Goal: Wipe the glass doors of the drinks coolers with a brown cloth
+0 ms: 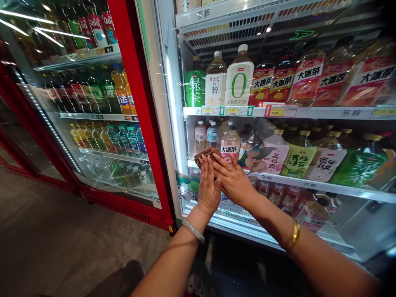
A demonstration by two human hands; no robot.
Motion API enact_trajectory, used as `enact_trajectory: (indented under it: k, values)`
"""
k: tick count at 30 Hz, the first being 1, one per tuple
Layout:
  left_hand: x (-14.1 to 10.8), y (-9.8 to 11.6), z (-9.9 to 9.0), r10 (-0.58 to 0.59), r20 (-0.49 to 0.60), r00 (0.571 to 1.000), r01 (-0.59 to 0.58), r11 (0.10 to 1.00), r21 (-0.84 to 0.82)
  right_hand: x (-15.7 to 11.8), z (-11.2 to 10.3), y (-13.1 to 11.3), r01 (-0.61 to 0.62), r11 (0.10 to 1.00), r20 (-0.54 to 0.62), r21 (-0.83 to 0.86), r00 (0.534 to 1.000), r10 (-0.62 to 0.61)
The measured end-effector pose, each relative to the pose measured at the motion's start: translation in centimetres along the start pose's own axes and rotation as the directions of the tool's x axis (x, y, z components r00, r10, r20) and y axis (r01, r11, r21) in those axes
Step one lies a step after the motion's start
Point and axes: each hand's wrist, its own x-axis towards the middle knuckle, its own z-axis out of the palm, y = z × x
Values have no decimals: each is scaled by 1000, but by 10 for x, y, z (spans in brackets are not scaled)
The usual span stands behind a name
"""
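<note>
A bunched brown cloth is pressed against the glass door of a drinks fridge. My left hand lies over its lower side, fingers together and pointing up, holding it to the glass. From the right, my right hand reaches across, its fingers on the cloth and touching the left hand's fingers. The palms and the cloth's underside are hidden. Just behind the cloth, inside the fridge, stands a bottle with a white and red label. A painted plant decal shows on the glass to the right of my hands.
Several tea bottles stand on the upper shelf, which carries price tags, with more bottles on the shelves below. At left is a second fridge with a red frame. The grey floor lies below it. Light reflections streak the glass.
</note>
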Motion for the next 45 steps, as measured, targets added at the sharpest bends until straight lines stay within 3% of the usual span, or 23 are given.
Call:
enact_trajectory:
  k: [4, 8, 10, 13, 16, 18, 23, 26, 31, 38, 45]
  values:
    - [16, 2, 11, -120, -75, 990, 125, 990, 68, -20, -20, 19, -98, 992, -142, -74, 986, 87]
    - [30, 3, 17, -186, -169, 968, 219, 955, 201, -42, -22, 41, -275, 946, -228, -172, 945, 233]
    - [28, 6, 19, -119, -174, 978, 155, 965, 213, -52, -21, 49, -324, 927, -224, -190, 933, 281]
    - [15, 16, 28, 69, -84, 994, -47, 969, 241, -64, -21, 53, -375, 908, -226, -187, 916, 331]
    - [6, 27, 37, 286, 61, 956, -293, 930, 223, -71, -24, 53, -392, 904, -220, -171, 910, 352]
    - [11, 30, 39, 362, 103, 927, -375, 902, 211, -72, -26, 54, -390, 907, -222, -162, 910, 351]
    - [38, 33, 37, 296, 5, 955, -288, 927, 238, -76, -32, 61, -402, 902, -230, -157, 903, 362]
    - [32, 45, 50, 248, -45, 968, -229, 942, 245, -82, -32, 64, -390, 903, -235, -178, 908, 346]
    - [14, 68, 74, 332, 28, 943, -330, 922, 203, -92, -34, 71, -385, 906, -215, -176, 913, 346]
    - [52, 96, 75, 253, -27, 967, -244, 952, 182, -106, -48, 93, -480, 855, -306, -197, 858, 412]
    - [30, 111, 99, 378, 44, 925, -380, 912, 155, -120, -53, 104, -501, 846, -341, -182, 839, 424]
